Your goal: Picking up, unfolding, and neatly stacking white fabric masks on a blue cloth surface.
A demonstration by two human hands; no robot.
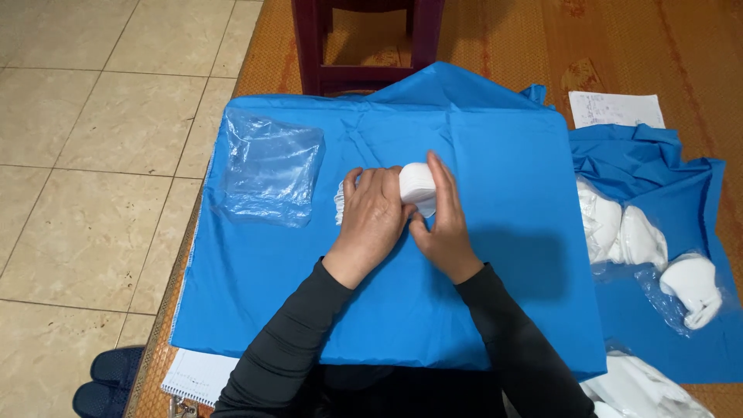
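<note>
A cloth (480,310) is lying spread over the table in front of me. My left hand (371,220) and right hand (441,228) are resting side by side on its middle, touching, with a folded stack of fabric (418,186) lying under and between them. A plastic bag (267,166) is lying on the cloth to my left. A stool (364,39) is standing behind the table. Bagged bundles (642,240) are lying on another cloth (658,147) to my right, a paper sheet (615,108) behind them. A notebook (197,375) is lying near my left elbow.
</note>
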